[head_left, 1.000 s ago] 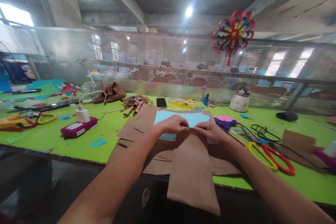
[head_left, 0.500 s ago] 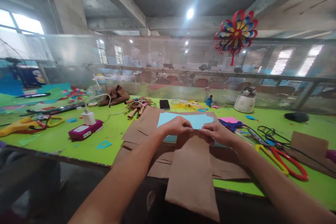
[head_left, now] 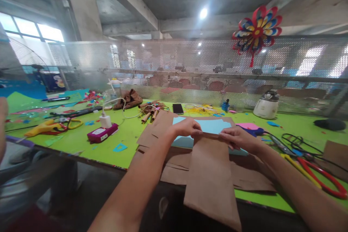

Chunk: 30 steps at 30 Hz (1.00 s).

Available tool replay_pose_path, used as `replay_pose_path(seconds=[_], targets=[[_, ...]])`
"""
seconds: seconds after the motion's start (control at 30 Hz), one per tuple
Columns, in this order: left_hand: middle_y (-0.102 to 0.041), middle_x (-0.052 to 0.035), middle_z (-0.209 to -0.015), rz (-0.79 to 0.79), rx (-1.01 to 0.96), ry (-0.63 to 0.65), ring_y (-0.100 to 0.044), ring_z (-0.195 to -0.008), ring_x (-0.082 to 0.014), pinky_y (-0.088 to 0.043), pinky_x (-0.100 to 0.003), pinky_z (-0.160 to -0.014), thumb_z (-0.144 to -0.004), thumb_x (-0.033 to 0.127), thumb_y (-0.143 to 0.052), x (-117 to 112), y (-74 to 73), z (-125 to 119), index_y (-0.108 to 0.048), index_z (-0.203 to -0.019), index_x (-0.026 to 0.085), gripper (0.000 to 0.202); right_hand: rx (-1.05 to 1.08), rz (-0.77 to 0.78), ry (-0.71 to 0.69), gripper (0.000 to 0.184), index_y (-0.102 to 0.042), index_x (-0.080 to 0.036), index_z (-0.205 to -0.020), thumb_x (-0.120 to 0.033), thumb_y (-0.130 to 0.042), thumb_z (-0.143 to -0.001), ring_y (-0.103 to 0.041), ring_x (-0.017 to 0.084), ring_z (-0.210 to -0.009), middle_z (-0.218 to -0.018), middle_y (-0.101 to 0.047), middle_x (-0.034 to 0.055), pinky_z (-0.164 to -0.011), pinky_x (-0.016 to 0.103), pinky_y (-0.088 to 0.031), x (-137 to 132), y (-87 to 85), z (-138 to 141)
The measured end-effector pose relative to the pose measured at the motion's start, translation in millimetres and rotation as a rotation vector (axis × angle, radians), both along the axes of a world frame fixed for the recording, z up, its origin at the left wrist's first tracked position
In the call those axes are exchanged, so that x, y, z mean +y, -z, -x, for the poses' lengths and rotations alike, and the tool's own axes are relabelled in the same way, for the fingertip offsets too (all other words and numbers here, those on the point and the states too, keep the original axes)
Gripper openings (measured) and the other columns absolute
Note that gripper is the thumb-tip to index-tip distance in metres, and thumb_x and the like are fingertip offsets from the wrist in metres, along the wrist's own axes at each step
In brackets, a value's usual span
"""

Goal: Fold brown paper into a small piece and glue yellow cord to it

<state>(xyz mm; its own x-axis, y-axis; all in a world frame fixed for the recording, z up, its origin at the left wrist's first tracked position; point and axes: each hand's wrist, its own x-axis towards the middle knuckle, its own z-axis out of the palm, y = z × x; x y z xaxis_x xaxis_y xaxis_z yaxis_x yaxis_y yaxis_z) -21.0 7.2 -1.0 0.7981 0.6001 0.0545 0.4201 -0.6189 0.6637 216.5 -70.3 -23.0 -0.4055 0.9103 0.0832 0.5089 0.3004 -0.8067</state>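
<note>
A long strip of brown kraft paper (head_left: 210,181) hangs from my hands, its lower end over the table's front edge. My left hand (head_left: 187,127) pinches the strip's far edge at its left corner. At the right corner, my right hand (head_left: 239,138) grips the same edge between thumb and fingers. The edge looks narrowly folded between them. Beneath lie light blue paper sheets (head_left: 213,126) and more brown paper sheets (head_left: 252,177), partly covered by my hands and the strip.
To the right are red-and-yellow-handled scissors (head_left: 323,175) and black cable. A purple power strip (head_left: 102,133) with a white charger stands left. Behind lie a phone (head_left: 178,108), rolled brown paper tubes (head_left: 152,111) and a white jug (head_left: 266,105). Part of another person shows at the far left.
My hands have moved apart along the strip's far edge, the right one sliding outward to its corner. The whole view has shifted, so things appear farther right.
</note>
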Motion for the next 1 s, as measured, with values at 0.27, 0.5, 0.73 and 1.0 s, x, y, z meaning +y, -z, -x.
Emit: replay_pose_path(seconds=[0.27,0.5,0.73,1.0], targets=[[-0.053,0.0018,-0.058,0.351,-0.239,0.075,-0.047,-0.057,-0.007,-0.039,-0.021,-0.06,-0.069,0.033,-0.066,-6.1,-7.6,4.3,-0.062,-0.068,0.012,0.022,0.554,0.085,-0.002,0.036,-0.059,-0.015,-0.092,-0.048,-0.05,-0.081,-0.053,0.011,-0.049,-0.061,-0.06,0.0017,-0.052,0.025,-0.043,-0.1,-3.0,-5.5],[-0.055,0.0019,-0.067,0.778,-0.363,0.243,-0.05,-0.065,-0.0083,-0.041,-0.025,-0.07,-0.065,0.035,-0.071,-23.6,10.5,-16.5,-0.062,-0.076,0.013,0.026,0.497,0.076,-0.186,0.034,-0.066,-0.019,-0.096,-0.033,-0.072,-0.065,-0.058,0.016,-0.075,-0.086,-0.064,0.0045,-0.068,0.029,-0.048,-19.5,-20.8,13.8],[-0.063,-0.0047,-0.08,0.788,-0.352,0.24,-0.055,-0.073,-0.0129,-0.041,-0.03,-0.077,-0.063,0.036,-0.072,-35.2,19.5,-27.7,-0.066,-0.084,0.012,0.032,0.423,-0.102,-0.111,0.027,-0.063,-0.016,-0.075,-0.042,-0.067,-0.069,-0.054,0.015,-0.073,-0.079,-0.057,0.0039,-0.067,0.028,-0.047,-21.5,-18.7,18.9],[-0.063,-0.0035,-0.078,0.405,-0.457,-0.127,-0.055,-0.071,-0.0113,-0.041,-0.025,-0.07,-0.069,0.033,-0.061,-11.3,17.1,-25.1,-0.066,-0.083,0.012,0.026,0.183,-0.073,0.054,0.028,-0.06,-0.015,-0.078,-0.043,-0.059,-0.075,-0.049,0.01,-0.06,-0.068,-0.057,0.0009,-0.054,0.022,-0.038,-3.8,-6.9,11.1]])
